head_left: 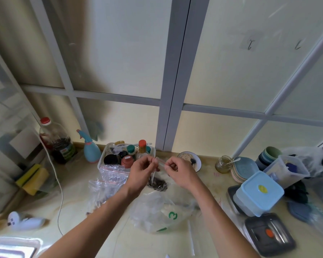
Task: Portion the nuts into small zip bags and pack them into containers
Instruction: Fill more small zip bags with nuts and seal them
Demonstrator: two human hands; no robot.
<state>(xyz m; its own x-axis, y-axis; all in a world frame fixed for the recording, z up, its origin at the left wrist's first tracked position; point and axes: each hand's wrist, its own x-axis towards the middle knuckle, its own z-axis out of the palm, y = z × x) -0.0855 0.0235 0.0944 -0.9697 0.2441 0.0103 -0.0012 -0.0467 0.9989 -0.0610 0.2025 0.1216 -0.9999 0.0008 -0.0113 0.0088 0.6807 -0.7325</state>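
Counter (104, 237) first: pale, crowded, with room only in the middle. Keep work over that gap.

Big clear bag (157, 211) with green print, slumped just below the hands; leave alone, avoid dragging the forearms through it.

Containers at the right: blue-lidded box (259, 192) on a stack, dark-lidded box (268, 233) nearer. Probably the destination for filled bags; both lids on, so one wants opening before packing.

Spare zip bags (113, 172) with red strips, heaped left of centre against the white basket (103, 159) of bottles. Within easy reach for the next portion.

Small zip bag (158, 175), held up between both hands above the counter, dark nuts (158, 183) gathered in its bottom, red seal strip across the top. Looks like the sealing step, though whether the strip is partly closed cannot be told.

Left hand (142, 172): fingers curled, pinching the left end of the strip. Right hand (179, 172): fingers curled, pinching the right end.

Keep the strip taut and level. Press from one end, slide thumb and forefinger along to the other, feeling for the ridge seating. Let the nuts hang low, clear of the seal. Squeeze air out before the last bit closes.
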